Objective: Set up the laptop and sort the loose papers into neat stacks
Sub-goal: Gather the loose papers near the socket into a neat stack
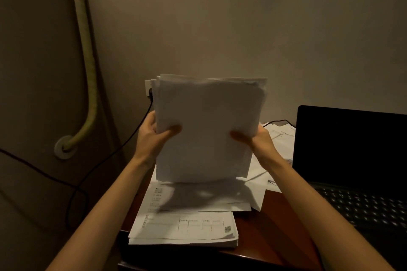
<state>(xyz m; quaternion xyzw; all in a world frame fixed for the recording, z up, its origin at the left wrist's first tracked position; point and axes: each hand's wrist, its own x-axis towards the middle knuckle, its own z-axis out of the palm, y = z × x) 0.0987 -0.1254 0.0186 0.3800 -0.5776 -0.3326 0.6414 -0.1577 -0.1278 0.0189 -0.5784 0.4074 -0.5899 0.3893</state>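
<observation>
- A sheaf of papers [207,130] stands upright at the middle of the view, its blank back toward the camera, its top edges ragged and uneven.
- The left hand [152,136] clamps the sheaf's edge at 9 o'clock, thumb across the near face and the other fingers hidden behind.
- The right hand [259,138] clamps the opposite edge at 3 o'clock in the same way, thumb on the near face.
- The bottom edge of the sheaf sits just over the loose sheets [198,198] lying flat below it at 6 o'clock; whether it touches them cannot be told.
- Further toward 6 o'clock, a squared stack of printed forms [185,231] lies near the desk's front edge, a ruled table and a small code square showing on the top page.
- More scattered sheets [282,138] lie at 3 o'clock of the sheaf, between it and the laptop.
- The laptop [352,156] stands open at 3 o'clock, screen dark, keyboard facing the person.
- All of these rest on a dark reddish wooden desk [264,233].
- At 10 o'clock of the sheaf, a wall socket [148,89] holds a black plug, and its black cable [92,174] runs down toward 8 o'clock.
- At 9 to 11 o'clock, a yellow-green hose [88,61] curves down the wall into a round wall fitting [65,147].
</observation>
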